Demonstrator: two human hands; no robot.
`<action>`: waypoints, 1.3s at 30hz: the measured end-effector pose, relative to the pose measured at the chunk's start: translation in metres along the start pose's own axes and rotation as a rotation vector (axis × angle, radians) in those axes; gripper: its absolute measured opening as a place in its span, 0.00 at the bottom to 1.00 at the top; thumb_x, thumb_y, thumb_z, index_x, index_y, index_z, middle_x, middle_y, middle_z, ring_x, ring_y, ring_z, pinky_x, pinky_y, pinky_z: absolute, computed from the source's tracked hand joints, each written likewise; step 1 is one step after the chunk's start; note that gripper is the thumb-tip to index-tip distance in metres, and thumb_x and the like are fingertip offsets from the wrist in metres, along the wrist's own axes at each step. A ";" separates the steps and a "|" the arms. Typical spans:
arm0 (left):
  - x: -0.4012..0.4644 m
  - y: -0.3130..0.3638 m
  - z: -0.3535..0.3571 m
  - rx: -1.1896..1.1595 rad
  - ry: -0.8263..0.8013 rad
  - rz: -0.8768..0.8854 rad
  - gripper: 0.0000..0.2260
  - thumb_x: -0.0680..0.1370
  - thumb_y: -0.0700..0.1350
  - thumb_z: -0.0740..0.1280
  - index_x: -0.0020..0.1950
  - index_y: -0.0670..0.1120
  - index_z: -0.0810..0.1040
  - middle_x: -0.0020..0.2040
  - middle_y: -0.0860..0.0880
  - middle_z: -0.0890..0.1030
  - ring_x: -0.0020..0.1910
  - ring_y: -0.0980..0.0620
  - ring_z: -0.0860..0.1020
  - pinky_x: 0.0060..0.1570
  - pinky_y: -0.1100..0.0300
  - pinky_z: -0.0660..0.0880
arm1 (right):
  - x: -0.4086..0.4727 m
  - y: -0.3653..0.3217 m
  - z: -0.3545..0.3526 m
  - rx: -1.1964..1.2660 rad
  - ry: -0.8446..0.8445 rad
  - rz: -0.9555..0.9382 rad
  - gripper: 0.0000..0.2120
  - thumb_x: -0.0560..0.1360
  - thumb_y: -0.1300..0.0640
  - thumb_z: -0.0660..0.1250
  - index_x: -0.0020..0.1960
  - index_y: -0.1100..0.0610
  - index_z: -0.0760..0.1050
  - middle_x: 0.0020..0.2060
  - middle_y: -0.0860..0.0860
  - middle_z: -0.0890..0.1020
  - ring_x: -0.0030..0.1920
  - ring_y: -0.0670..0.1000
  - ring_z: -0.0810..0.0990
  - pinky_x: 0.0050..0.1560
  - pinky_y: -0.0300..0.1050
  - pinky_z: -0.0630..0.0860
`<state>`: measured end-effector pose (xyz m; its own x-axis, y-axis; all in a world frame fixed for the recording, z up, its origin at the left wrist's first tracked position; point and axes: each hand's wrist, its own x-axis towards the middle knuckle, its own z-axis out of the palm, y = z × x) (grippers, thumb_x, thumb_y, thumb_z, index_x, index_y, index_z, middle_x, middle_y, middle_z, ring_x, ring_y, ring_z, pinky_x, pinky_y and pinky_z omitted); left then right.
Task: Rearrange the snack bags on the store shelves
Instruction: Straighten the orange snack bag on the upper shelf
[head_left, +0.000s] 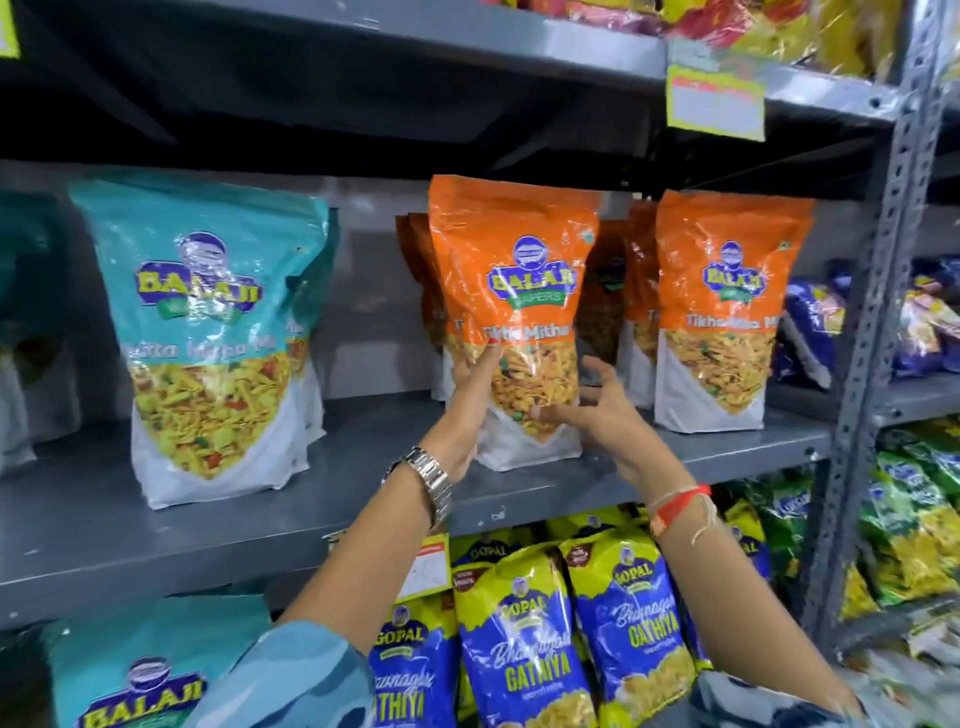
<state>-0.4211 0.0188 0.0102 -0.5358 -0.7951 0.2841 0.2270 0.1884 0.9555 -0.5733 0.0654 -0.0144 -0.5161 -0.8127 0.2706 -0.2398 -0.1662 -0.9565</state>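
Orange, glossy plastic catches the light at mid-frame, where a standing snack pouch (511, 322) rests upright on a grey metal shelf (218, 525). The left hand (470, 410) presses flat against the pouch's lower left edge, fingers extended along its clear window of yellow mix; a steel watch (428, 480) circles that wrist. The right hand (597, 410) sits at the pouch's lower right with its grip loosely open, fingers curled and spread, fingertips near or just touching the bag. More orange pouches (727, 312) stand behind and at right. A crinkled teal pouch (208, 332) stands at left. Blue-and-yellow pillow bags (524, 639) crowd the shelf below. A perforated steel upright (878, 312) runs down the right of the frame.
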 end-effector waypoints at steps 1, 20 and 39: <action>0.003 -0.001 0.001 0.001 0.014 0.006 0.27 0.76 0.60 0.55 0.72 0.51 0.56 0.70 0.48 0.68 0.68 0.47 0.69 0.68 0.44 0.65 | 0.001 0.000 0.001 -0.016 0.001 -0.007 0.55 0.54 0.52 0.82 0.72 0.52 0.54 0.58 0.55 0.78 0.58 0.56 0.77 0.58 0.52 0.74; -0.004 -0.005 0.055 0.512 0.569 0.619 0.25 0.73 0.52 0.58 0.68 0.44 0.62 0.70 0.43 0.65 0.70 0.46 0.62 0.69 0.46 0.62 | 0.007 0.014 -0.067 0.101 0.361 -0.207 0.29 0.67 0.56 0.75 0.64 0.54 0.67 0.54 0.54 0.76 0.52 0.54 0.77 0.53 0.54 0.76; 0.093 -0.055 0.194 0.019 -0.136 -0.149 0.25 0.77 0.59 0.53 0.66 0.44 0.70 0.65 0.43 0.73 0.64 0.43 0.72 0.65 0.50 0.69 | 0.028 0.038 -0.187 -0.213 0.421 -0.014 0.36 0.72 0.50 0.69 0.73 0.60 0.56 0.71 0.59 0.67 0.70 0.60 0.67 0.68 0.56 0.66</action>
<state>-0.6408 0.0467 -0.0005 -0.6673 -0.7302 0.1468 0.1228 0.0866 0.9886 -0.7509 0.1407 -0.0222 -0.7893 -0.5070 0.3464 -0.3899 -0.0220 -0.9206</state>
